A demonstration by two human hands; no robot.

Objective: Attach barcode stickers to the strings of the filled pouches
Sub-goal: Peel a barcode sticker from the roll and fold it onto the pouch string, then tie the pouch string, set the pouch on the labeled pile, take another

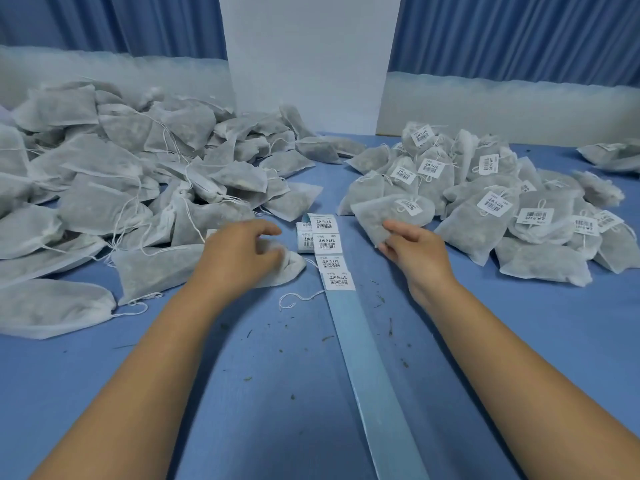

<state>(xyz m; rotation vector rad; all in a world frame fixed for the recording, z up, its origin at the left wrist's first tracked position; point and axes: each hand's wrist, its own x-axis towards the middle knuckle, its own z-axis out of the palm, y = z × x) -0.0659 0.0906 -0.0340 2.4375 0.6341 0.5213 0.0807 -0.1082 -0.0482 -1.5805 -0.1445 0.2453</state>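
Observation:
A strip of barcode stickers (330, 251) on pale blue backing runs down the middle of the blue table (263, 393). My left hand (239, 256) rests with curled fingers on an unlabelled white pouch (292, 268), whose string (298, 297) trails loose toward me. My right hand (410, 245) pinches the near corner of a labelled pouch (388, 213) at the edge of the right pile. The barcode sticker (410, 206) on that pouch sits at its tied string.
A large heap of unlabelled pouches (114, 181) fills the left side. The pile of labelled pouches (512, 209) spreads over the right. The empty backing strip (374, 382) stretches toward me. Herb crumbs dot the table. A white panel (308, 64) and blue curtains stand behind.

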